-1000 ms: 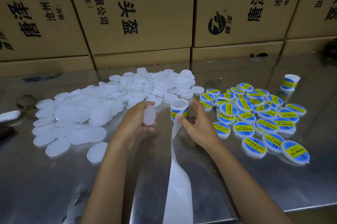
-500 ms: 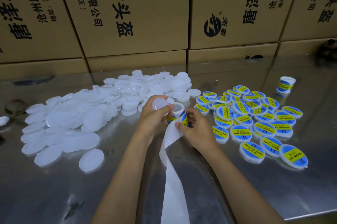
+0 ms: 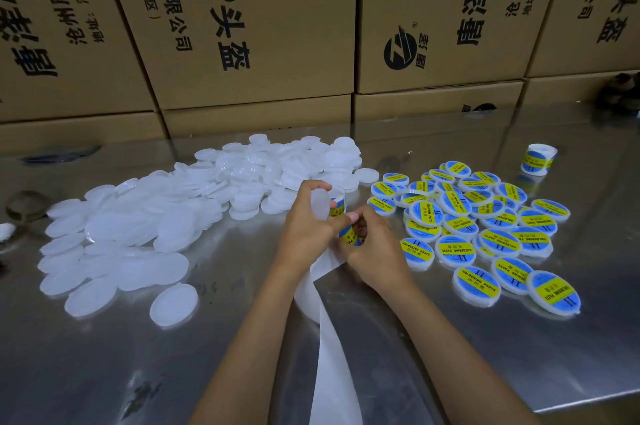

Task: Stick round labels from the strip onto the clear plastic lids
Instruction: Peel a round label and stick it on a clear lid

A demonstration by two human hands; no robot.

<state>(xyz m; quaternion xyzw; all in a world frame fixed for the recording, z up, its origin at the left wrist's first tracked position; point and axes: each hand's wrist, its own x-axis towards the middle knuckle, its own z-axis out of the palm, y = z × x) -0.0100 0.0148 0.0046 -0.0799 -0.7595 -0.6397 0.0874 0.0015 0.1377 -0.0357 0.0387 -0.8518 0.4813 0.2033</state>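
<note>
**Both hands on the label roll, a bare lid at the ready**

A shiny steel table [image 3: 450,348] fills the scene, and behind it rises a wall of brown cardboard boxes [image 3: 242,26] printed with black characters. On the left half of the table sprawls a big heap of unlabelled lids [image 3: 166,217], milky-clear discs overlapping one another, with one loose lid [image 3: 174,304] lying alone at the near edge of the heap. Over on the right sits the pile of labelled lids [image 3: 485,227], each one showing a blue and yellow round label, face up. Far right, well apart from that pile, stands a spare label roll [image 3: 538,160], upright.

Now to the middle, where the action is. The left hand [image 3: 306,230] has its fingers curled round a bare lid [image 3: 320,203], which stands on edge between thumb and fingers, just above the table. The same hand comes in close against the working label roll [image 3: 341,208], which peeks out behind the lid. The right hand [image 3: 375,248] meets it from the right, fingers curled in and pinching at a label [image 3: 349,236] on the strip; exactly how much of it is peeled cannot be made out. The two hands are touching. From under them a white backing strip [image 3: 332,355] runs toward the near edge of the table and out of view.
</note>
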